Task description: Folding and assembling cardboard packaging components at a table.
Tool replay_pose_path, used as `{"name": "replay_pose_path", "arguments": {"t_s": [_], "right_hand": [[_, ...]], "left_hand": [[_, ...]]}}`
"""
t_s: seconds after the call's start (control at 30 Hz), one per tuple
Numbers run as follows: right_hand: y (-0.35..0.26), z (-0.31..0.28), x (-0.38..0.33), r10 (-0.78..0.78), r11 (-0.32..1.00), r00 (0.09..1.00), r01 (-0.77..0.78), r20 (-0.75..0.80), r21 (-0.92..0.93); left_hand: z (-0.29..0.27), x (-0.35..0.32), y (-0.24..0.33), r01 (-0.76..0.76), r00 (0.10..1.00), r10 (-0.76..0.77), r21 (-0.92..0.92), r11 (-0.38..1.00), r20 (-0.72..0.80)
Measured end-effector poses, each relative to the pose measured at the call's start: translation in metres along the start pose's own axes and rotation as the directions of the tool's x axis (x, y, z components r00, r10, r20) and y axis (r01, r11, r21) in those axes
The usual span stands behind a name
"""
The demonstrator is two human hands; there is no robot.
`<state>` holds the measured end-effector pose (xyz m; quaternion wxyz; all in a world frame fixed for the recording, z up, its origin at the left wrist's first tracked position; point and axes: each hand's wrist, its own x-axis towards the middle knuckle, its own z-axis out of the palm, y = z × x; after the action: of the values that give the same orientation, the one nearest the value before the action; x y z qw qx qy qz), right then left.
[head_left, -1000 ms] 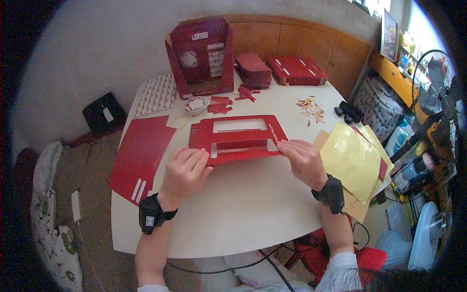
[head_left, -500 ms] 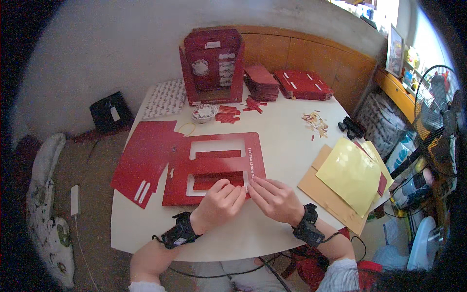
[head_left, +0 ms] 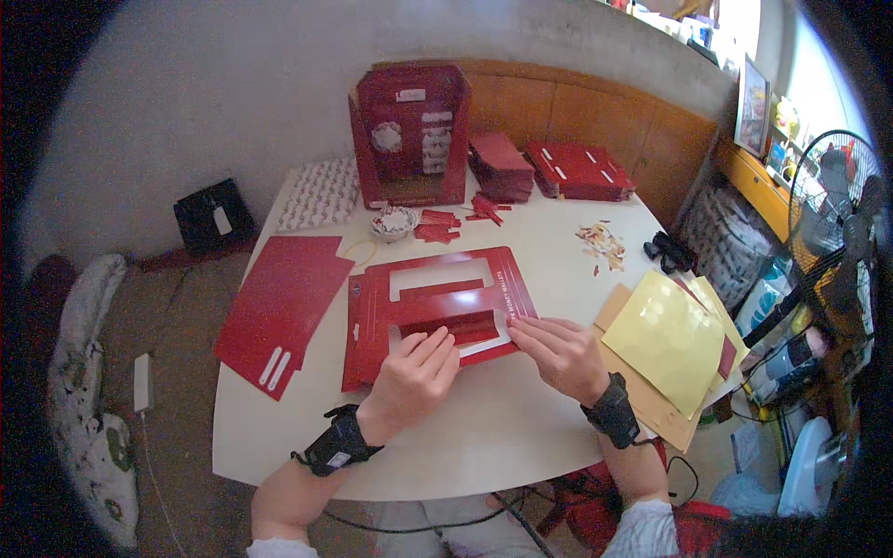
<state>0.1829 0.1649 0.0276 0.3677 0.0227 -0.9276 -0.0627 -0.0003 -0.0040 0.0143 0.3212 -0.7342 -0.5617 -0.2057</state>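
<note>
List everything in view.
windowed card: 1, red, at both hands
flat cards: 2+, red, table left
open box: 1, red, table back
stacks: 2, red, right of box
patterned sheet: 1, white, table back-left
strips: several, red, before box
bundle: 1, white, beside strips
scraps: many, mixed, table right
sheets: 2+, yellow, table right
small object: 1, black, table right
tagged object: 1, black, far left
fan: 1, black, far right
table: 1, white, centre
wrist bands: 2, black, wrists
left hand: 1, bare, at card
right hand: 1, bare, at card

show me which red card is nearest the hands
The windowed card, mid-table, with two big openings. Left hand and right hand are both at its near side; the left-side sheet and back stacks lie farther away.
</note>
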Motion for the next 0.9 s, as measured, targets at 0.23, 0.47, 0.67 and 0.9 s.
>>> {"name": "replay_pose_path", "arguments": {"t_s": [0.23, 0.47, 0.67, 0.9], "right_hand": [[0.018, -0.009, -0.004, 0.092, 0.995, 0.994, -0.094, -0.066, -0.038], [0.018, -0.013, -0.002, 0.092, 0.996, 0.993, -0.093, -0.076, -0.004], [0.026, -0.014, -0.006, 0.173, 0.984, 0.981, -0.169, -0.092, 0.047], [0.026, -0.015, -0.005, 0.18, 0.982, 0.982, -0.176, -0.058, 0.064]], "left_hand": [[-0.011, 0.002, -0.01, 0.058, 0.998, -0.057, 0.01, 0.998, -0.031], [-0.008, -0.002, -0.014, 0.06, 0.997, -0.061, -0.025, 0.998, -0.056], [-0.008, -0.001, -0.02, 0.098, 0.994, -0.1, -0.037, 0.994, -0.052], [-0.005, -0.006, -0.023, 0.096, 0.994, -0.098, -0.042, 0.995, -0.052]]}}
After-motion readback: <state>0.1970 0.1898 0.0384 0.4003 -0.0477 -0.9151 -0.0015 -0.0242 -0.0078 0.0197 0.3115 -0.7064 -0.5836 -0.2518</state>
